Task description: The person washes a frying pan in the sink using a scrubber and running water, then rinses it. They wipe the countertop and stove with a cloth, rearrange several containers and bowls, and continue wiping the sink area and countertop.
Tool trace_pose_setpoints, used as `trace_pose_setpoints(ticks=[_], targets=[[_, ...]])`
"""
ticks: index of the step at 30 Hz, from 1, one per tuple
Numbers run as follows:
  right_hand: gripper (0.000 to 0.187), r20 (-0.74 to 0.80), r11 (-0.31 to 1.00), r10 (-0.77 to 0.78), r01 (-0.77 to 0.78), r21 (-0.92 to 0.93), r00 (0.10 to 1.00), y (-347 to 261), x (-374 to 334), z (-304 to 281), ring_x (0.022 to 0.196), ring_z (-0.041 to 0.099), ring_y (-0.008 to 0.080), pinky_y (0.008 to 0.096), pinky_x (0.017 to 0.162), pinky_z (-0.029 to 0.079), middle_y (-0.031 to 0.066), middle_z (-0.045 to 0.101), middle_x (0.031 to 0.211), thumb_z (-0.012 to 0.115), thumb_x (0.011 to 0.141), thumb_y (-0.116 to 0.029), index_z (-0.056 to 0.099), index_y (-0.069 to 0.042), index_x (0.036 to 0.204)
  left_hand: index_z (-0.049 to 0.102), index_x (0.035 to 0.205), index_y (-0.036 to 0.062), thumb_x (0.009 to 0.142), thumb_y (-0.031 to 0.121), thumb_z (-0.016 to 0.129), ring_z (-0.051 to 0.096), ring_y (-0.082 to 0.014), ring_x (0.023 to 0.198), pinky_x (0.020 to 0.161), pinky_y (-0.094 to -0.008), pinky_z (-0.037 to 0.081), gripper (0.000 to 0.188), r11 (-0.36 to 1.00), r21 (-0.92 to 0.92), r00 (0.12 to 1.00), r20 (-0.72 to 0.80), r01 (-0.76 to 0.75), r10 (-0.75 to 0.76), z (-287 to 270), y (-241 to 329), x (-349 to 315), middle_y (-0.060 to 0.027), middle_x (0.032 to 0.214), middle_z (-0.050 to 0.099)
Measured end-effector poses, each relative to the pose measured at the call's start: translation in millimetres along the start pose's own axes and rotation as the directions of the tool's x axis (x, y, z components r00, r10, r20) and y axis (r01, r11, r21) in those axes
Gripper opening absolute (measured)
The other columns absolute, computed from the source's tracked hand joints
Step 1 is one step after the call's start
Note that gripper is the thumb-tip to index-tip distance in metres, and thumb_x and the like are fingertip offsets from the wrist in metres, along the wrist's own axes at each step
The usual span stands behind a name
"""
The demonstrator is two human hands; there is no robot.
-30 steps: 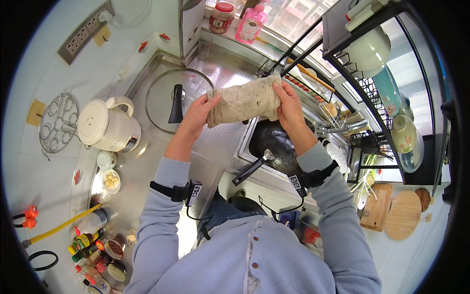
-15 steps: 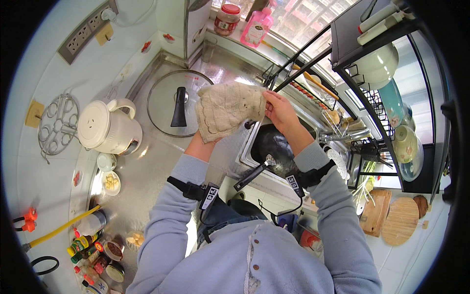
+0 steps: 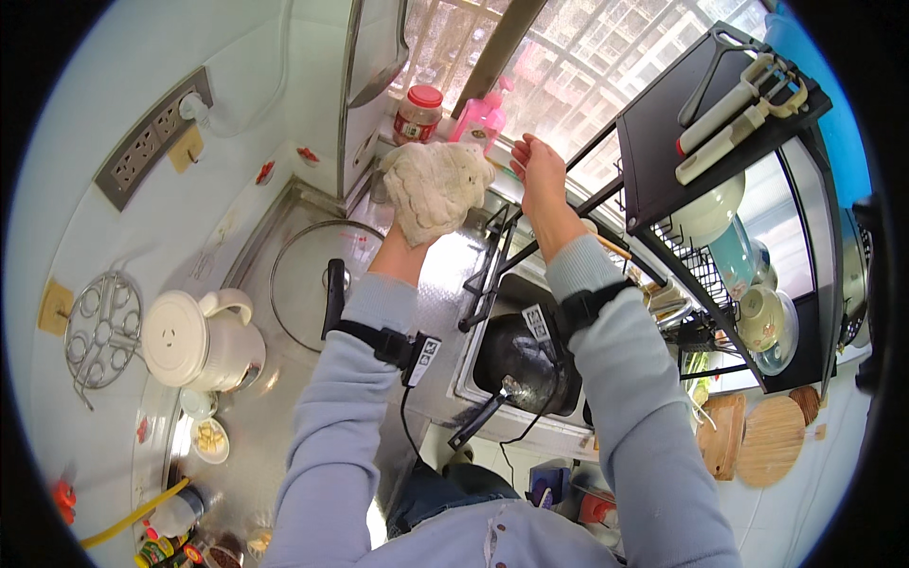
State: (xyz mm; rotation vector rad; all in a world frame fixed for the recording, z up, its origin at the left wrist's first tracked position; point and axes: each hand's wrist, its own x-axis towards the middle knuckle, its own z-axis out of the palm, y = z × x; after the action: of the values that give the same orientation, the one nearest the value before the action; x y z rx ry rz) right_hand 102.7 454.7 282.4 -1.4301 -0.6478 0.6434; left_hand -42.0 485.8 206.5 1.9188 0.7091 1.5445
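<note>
A beige quilted dishcloth (image 3: pixel 436 185) is draped over my left hand (image 3: pixel 407 241), covering its fingers; only the wrist side shows. The cloth hangs in the air before the window sill, close to a pink pump bottle (image 3: pixel 478 123) and a red-lidded jar (image 3: pixel 418 115). To the right, my right hand (image 3: pixel 542 178) is raised, palm turned inward, its fingers loosely bent and apart from the cloth. It holds nothing that I can see. Under my right forearm sits a dark wok (image 3: pixel 516 355) with its black handle pointing toward me.
A glass lid (image 3: pixel 308 284) with a black handle leans at the back of the steel counter. Left of it stands a cream electric pot (image 3: pixel 204 336), with a small dish of yellowish pieces (image 3: pixel 210 441) nearer me. A black dish rack (image 3: pixel 729 237) rises on the right.
My right hand has let go of the cloth's edge and risen toward the window. My left hand has moved forward with the cloth, which now bunches over it. The view has shifted toward the window.
</note>
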Motion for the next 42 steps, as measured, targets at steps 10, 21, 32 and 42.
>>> trace_pose_setpoints(ticks=[10,21,32,42], targets=[[0.033,0.200,0.416,-0.496,0.434,-0.799,0.845,-11,123,24,0.099,0.062,0.0350,0.0405,0.089,0.047,0.0215,0.066,0.102,0.044,0.090,-0.020,0.066,-0.002,0.106,0.058,0.104,0.0104,0.086,0.041,0.050,0.061,-0.0289,0.084,0.072,-0.0414,0.051,0.036,-0.374,-0.893,0.877,0.372,0.249,-0.303,88,-80,62,-0.0099,0.094,0.063],[0.031,0.699,-0.077,-0.320,0.718,-0.692,0.639,-43,179,21,0.105,0.059,0.0367,0.0429,0.093,0.046,0.0215,0.063,0.110,0.044,0.090,-0.014,0.065,-0.004,0.110,0.056,0.114,0.0047,0.095,0.047,0.040,0.064,-0.0296,0.084,0.075,-0.0434,0.054,0.049,-0.569,-0.728,0.794,0.574,0.383,-0.201,132,-95,94,-0.0132,0.099,0.064],[0.031,0.793,-0.144,-0.195,0.783,-0.606,0.578,-45,197,22,0.100,0.061,0.0371,0.0411,0.088,0.048,0.0182,0.065,0.108,0.046,0.089,-0.012,0.068,-0.011,0.111,0.065,0.103,0.0113,0.084,0.045,0.056,0.063,-0.0204,0.096,0.082,-0.0341,0.050,0.039,0.679,-0.655,0.919,0.386,0.333,-0.079,123,-77,131,-0.0048,0.101,0.067],[0.038,0.813,-0.167,-0.086,0.796,-0.582,0.576,-48,213,23,0.104,0.059,0.0336,0.0379,0.091,0.047,0.0136,0.064,0.114,0.044,0.082,0.002,0.069,-0.010,0.108,0.072,0.093,0.0133,0.075,0.050,0.055,0.066,-0.0244,0.088,0.073,-0.0361,0.050,0.045,0.860,0.490,0.905,0.415,-0.138,-0.092,118,-71,147,-0.0071,0.094,0.071]])
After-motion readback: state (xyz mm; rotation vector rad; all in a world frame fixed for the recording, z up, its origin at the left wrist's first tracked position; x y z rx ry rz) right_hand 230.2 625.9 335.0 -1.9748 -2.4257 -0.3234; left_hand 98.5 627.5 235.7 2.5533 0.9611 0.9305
